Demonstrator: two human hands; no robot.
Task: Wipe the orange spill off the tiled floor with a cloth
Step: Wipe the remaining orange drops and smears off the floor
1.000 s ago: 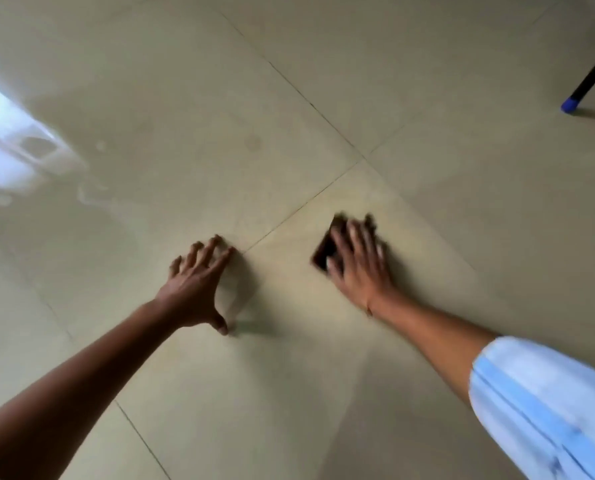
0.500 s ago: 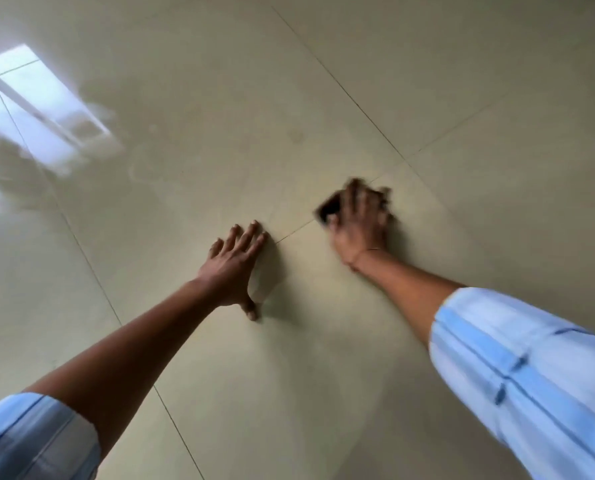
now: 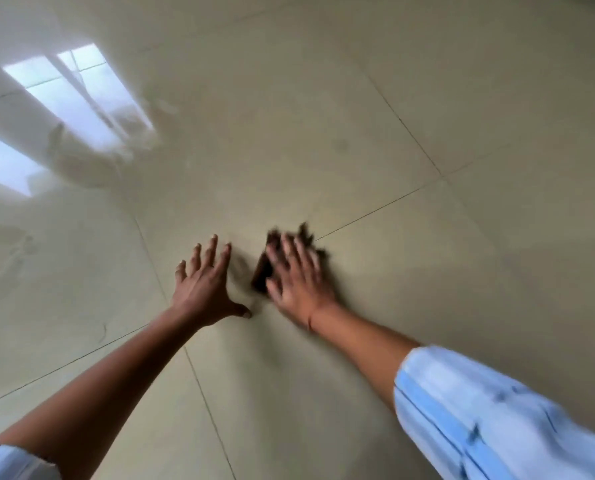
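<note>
hands: left hand (image 3: 202, 285) flat, empty | right hand (image 3: 297, 275) pressing dark cloth (image 3: 263, 271) on floor (image 3: 427, 98)

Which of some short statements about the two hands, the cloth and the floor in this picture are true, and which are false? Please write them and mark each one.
1. The right hand presses flat on a dark cloth. True.
2. The left hand holds a second cloth. False: it is empty, fingers spread on the tiled floor.
3. The cloth is white. False: it is dark brown or black.
4. A bright window reflection shows on the floor at the upper left. True.
5. An orange puddle is plainly visible beside the cloth. False: no orange is visible there.
</note>
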